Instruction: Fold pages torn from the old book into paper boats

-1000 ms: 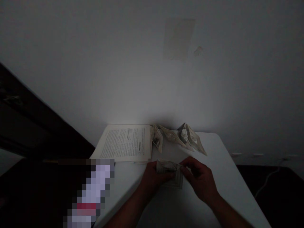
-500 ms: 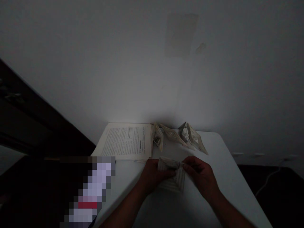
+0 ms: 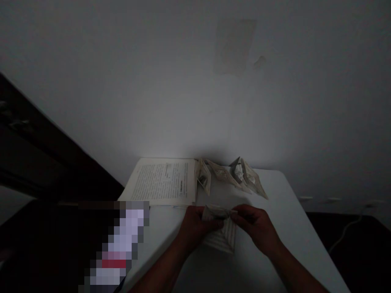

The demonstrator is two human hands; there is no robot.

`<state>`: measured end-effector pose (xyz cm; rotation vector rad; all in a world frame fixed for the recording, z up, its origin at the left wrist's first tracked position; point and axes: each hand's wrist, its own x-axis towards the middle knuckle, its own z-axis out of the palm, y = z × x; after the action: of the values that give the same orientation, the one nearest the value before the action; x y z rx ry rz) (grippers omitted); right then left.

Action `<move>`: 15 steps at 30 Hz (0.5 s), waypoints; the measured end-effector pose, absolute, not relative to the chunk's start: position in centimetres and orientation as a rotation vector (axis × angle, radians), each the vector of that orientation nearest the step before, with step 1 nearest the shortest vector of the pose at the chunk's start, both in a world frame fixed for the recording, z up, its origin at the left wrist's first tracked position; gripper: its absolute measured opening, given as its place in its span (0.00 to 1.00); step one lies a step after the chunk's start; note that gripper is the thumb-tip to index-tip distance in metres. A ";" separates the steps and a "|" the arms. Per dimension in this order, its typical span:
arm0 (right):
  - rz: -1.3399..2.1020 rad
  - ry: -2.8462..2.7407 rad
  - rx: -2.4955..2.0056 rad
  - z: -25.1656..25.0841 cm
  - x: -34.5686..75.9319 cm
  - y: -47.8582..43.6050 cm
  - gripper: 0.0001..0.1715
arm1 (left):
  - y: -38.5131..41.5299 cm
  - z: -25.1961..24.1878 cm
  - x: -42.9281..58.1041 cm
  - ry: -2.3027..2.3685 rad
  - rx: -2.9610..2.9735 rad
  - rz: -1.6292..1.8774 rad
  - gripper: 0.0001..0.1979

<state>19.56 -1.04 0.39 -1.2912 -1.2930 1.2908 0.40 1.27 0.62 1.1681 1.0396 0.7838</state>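
Note:
Between my hands is a folded sheet of printed paper (image 3: 221, 238), its lines of text running along slanting creases. My left hand (image 3: 194, 228) grips its left side, thumb lying across the front and fingers behind. At the upper right corner, my right hand (image 3: 252, 219) pinches the paper between thumb and fingertips. Behind the hands stand several folded paper boats, among them a small one (image 3: 204, 177) beside the book and a pair on the right (image 3: 253, 179). The paper's far side and some fingers are hidden.
A stack of printed pages (image 3: 161, 181) lies at the table's back left, against the wall (image 3: 171, 101). The white table (image 3: 293, 240) has a rounded back right corner. A blurred-out object (image 3: 122, 240) is at the left edge. A pale cable (image 3: 345, 234) hangs at right.
The folded paper has tilted slightly, its lower corner now a little lower. My right hand has shifted slightly left, still pinching the corner. My left hand keeps its grip.

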 end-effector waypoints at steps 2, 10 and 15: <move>1.292 -1.312 -1.298 0.5 19.6 -1.1 0.11 | 1.2 0.7 0.4 1.019 1.171 0.766 0.11; 1.300 -1.270 -1.317 0.2 19.9 -1.0 0.11 | 1.3 0.6 0.2 0.962 1.212 0.761 0.11; 1.346 -1.254 -1.280 0.1 20.0 -0.9 0.11 | 1.3 0.3 0.2 0.931 1.152 0.778 0.14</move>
<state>19.98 -0.85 0.06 -1.2799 -1.2539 1.3464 0.16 1.33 0.27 1.1524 0.9307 0.7783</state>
